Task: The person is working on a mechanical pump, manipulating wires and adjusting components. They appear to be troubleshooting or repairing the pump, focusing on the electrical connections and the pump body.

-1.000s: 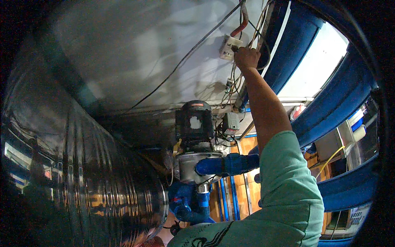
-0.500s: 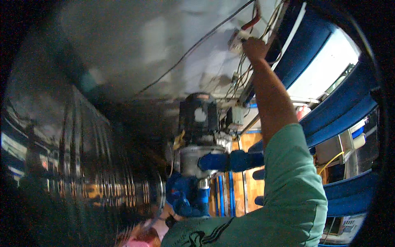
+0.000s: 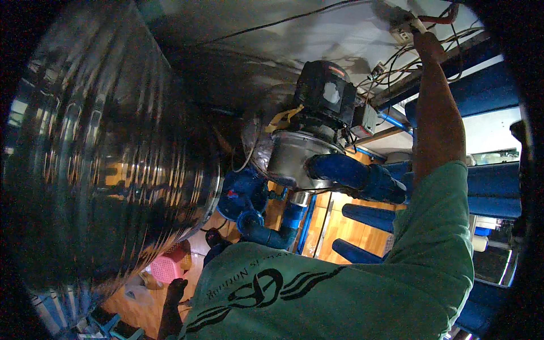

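At the top right, my right arm is stretched up to the pale wall, and my right hand [image 3: 429, 45] is closed on a white plug [image 3: 418, 25] at a wall socket box [image 3: 402, 35]. A reddish cable [image 3: 443, 18] runs off beside it. Low on the left, a dark shape that looks like my left hand [image 3: 176, 288] hangs beside my green shirt; shadow hides its fingers and I cannot make out anything in it. In front of me stands a pump with a black motor [image 3: 324, 93] over a steel housing [image 3: 294, 161].
A large shiny steel tank [image 3: 113, 170] fills the left side. Blue pipes [image 3: 345, 170] leave the pump to the right, with a blue valve body [image 3: 242, 195] below. Loose cables [image 3: 391, 71] hang near the socket. A pink basket [image 3: 167, 266] sits on the wood-patterned floor [image 3: 323, 226].
My view has turned, so the pump and socket appear further right and higher, and more floor shows. My right hand stays at the plug. The dark shape of my left hand has come into view.
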A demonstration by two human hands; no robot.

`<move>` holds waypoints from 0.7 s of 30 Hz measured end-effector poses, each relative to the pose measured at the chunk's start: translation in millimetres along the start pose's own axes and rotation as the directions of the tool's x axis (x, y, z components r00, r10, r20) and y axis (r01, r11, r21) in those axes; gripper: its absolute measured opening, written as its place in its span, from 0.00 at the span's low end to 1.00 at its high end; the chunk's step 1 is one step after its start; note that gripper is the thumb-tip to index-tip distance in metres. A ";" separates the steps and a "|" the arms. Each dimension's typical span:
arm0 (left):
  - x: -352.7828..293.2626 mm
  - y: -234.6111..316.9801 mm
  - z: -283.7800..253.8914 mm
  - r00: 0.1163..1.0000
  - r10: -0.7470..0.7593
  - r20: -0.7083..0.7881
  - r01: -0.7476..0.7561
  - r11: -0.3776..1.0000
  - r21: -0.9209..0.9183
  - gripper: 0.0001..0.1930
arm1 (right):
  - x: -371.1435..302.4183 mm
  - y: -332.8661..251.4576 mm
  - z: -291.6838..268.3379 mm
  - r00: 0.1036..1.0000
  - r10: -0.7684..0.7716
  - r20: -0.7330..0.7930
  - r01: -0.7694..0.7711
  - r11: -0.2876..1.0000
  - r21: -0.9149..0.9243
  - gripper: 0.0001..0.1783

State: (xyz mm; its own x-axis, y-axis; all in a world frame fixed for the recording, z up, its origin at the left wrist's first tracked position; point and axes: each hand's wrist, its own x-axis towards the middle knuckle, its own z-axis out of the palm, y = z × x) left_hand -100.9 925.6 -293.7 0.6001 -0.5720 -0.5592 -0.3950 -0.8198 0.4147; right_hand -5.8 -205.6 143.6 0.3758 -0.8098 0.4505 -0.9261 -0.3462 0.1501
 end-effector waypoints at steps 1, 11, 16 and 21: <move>-4.8 -1.1 2.9 0.992 0.087 -0.091 -0.087 0.996 0.002 0.13 | 0.7 -2.8 2.7 1.000 -0.007 0.007 0.007 1.000 0.006 0.34; -7.5 15.2 -5.2 0.997 0.026 -0.071 -0.030 0.998 -0.046 0.15 | -9.5 -5.8 -10.3 0.999 0.039 -0.002 -0.039 0.999 -0.004 0.39; -3.2 29.6 -5.9 1.000 0.025 -0.008 -0.025 0.997 -0.074 0.13 | -8.8 -7.7 -11.6 0.999 0.034 -0.024 -0.033 0.999 0.019 0.40; 13.5 62.4 -26.0 0.996 0.077 0.045 -0.076 0.996 -0.039 0.11 | 5.6 -0.1 -1.3 0.999 -0.047 -0.027 0.046 0.998 -0.048 0.37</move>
State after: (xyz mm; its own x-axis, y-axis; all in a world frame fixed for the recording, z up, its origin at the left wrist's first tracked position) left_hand -99.4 867.5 -256.6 0.5357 -0.6344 -0.5573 -0.4120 -0.7725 0.4832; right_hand -3.6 -209.4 147.3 0.4182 -0.7796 0.4661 -0.9083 -0.3602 0.2125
